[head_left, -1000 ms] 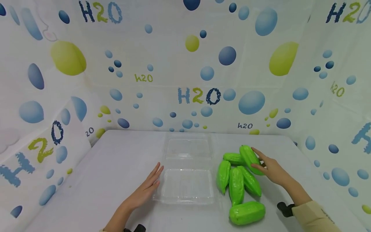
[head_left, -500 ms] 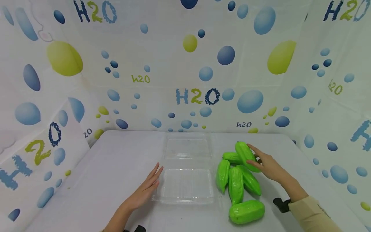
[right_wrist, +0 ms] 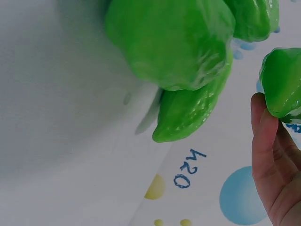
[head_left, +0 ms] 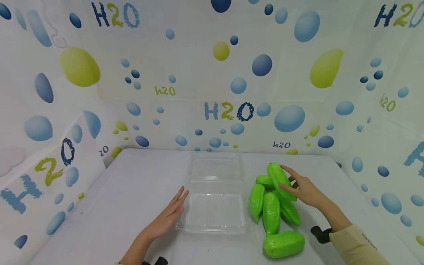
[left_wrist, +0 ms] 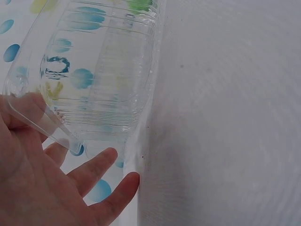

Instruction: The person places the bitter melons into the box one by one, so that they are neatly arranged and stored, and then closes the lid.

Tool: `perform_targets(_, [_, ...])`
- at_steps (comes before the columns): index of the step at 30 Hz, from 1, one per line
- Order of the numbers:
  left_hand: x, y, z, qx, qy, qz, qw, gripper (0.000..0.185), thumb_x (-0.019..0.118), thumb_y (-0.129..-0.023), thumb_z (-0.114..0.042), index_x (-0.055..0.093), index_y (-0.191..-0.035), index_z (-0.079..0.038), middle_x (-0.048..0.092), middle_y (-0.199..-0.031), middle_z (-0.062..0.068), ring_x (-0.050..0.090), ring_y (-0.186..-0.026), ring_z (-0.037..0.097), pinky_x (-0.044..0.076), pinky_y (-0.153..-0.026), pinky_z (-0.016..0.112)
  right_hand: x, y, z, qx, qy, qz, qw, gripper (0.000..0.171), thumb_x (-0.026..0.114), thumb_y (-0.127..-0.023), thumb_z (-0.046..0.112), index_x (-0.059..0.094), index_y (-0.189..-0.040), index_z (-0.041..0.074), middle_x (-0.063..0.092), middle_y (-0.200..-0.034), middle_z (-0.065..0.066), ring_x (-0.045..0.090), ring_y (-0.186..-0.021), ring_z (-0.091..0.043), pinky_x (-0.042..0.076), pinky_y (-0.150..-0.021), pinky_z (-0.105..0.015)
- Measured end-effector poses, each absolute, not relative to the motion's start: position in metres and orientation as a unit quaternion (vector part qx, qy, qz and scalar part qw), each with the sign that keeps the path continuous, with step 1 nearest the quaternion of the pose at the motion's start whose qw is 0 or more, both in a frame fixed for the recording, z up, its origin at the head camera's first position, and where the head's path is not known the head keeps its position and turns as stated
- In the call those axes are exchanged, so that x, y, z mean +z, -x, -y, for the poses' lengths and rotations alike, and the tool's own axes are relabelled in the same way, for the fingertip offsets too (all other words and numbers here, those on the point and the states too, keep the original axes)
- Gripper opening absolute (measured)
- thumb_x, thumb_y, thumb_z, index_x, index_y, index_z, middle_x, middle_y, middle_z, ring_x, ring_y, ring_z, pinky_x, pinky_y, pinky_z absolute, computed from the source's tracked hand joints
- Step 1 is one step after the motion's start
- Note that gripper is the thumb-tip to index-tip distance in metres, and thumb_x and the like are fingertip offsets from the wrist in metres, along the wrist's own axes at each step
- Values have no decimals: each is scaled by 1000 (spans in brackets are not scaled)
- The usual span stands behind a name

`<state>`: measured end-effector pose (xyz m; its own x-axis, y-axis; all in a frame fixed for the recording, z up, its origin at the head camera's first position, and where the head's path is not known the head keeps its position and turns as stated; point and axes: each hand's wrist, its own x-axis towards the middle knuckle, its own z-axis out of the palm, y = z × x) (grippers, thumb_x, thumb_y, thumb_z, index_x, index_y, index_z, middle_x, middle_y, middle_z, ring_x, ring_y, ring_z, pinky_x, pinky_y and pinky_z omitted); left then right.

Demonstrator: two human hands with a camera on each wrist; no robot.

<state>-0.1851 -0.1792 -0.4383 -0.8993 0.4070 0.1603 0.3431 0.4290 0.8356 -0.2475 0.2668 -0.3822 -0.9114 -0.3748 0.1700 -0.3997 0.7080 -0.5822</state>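
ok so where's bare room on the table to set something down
The left part of the table, from the left hand out to the wall, is bare, as is the back strip behind the clear box. The box's near tray is empty too. It is crowded on the right, where the gourds are piled and the right hand grips the top gourd.

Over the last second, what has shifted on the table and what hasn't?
The right hand has kept its grip on the top green gourd and lifted it off the pile, carrying it a little left toward the clear clamshell container. The left hand stays flat against the container's left edge. The other five gourds and the open container have not moved.
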Motion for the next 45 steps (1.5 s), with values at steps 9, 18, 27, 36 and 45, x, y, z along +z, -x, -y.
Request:
perform_targets(9, [-446,188,187,479,-238,-844,23,48,33,-100,-11,18,-145,-4,-1,-152,15,-3,-137,36,4,-104,59,-379,239,-248,326,-220,919,9,69,58,-91,32,20,-146,14,54,-103,-19,57,-60,-13,47,-52,-30])
perform_targets(18, [-450,188,192,477,-237,-846,35,48,32,-101,-13,17,-146,-4,-2,-152,14,-4,-137,34,4,-105,58,-375,233,-228,339,-216,916,-2,69,57,-91,34,20,-145,14,53,-103,-20,56,-56,-16,49,-48,-31])
perform_targets(27, [-452,189,191,475,-231,-848,33,49,32,-101,-15,16,-146,-6,-3,-153,12,-4,-137,34,5,-105,59,-371,237,-216,336,-215,917,-3,69,57,-90,36,20,-145,16,53,-103,-19,56,-54,-15,50,-51,-36])
perform_targets(36, [-453,188,191,482,-229,-845,33,48,32,-101,-15,18,-146,-6,-3,-153,12,-5,-137,34,4,-104,59,-362,246,-189,359,-219,907,-25,71,58,-88,42,21,-145,19,54,-101,-17,54,-50,-21,49,-51,-41])
perform_targets(45, [-453,189,191,482,-230,-845,26,48,33,-101,-14,19,-145,-4,-1,-153,13,-3,-137,35,6,-104,60,-360,254,-168,369,-225,901,-41,71,59,-87,43,21,-144,21,54,-97,-11,53,-49,-21,48,-48,-35])
